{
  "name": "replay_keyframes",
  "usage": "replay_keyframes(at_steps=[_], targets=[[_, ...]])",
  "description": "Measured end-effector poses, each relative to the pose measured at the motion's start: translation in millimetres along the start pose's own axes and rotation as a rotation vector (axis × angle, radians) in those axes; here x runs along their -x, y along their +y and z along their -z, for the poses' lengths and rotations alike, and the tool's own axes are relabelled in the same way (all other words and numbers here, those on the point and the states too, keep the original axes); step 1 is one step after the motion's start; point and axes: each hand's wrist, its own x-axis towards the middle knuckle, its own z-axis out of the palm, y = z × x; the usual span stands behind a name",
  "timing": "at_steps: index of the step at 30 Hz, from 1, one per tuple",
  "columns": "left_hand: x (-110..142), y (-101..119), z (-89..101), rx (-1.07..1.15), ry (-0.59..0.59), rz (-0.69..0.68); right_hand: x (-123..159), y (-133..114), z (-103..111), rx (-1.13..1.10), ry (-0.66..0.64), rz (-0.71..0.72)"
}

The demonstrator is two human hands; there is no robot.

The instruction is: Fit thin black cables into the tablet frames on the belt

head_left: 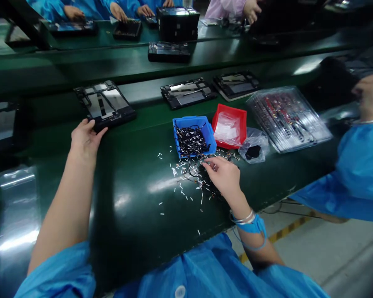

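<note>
My left hand (87, 135) grips the near left corner of an opened tablet (104, 103), its thumb along the front edge. The tablet lies on the green bench with silvery inner parts showing. My right hand (224, 174) is closed in a pinch above a loose heap of small black cables and white slips (202, 180). What its fingertips hold is too small to make out. Just beyond that hand sits a blue bin (209, 134) filled with short black cables (191, 140).
Beside the blue bin stand a red bin (244, 122) with clear plastic film, a clear bag (262, 145) and stacked clear trays (313, 124). More opened tablets (188, 93) lie behind. A co-worker's blue sleeve (363, 165) is at the right; other people work across the bench.
</note>
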Motion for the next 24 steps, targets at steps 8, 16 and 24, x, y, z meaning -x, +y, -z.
replay_keyframes(at_steps=[8, 16, 24], targets=[[88.3, 9.9, -20.7, -0.073, 0.031, -0.230, 10.2, -5.4, 21.7, -0.249, 0.026, 0.063], [208.6, 51.9, -66.5, -0.086, -0.739, -0.099, 25.4, -54.8, 14.8, -0.280, -0.209, 0.475], [198.0, 52.4, -54.3, -0.071, -0.869, -0.024, 7.1, -68.0, 20.3, -0.327, -0.268, 0.605]])
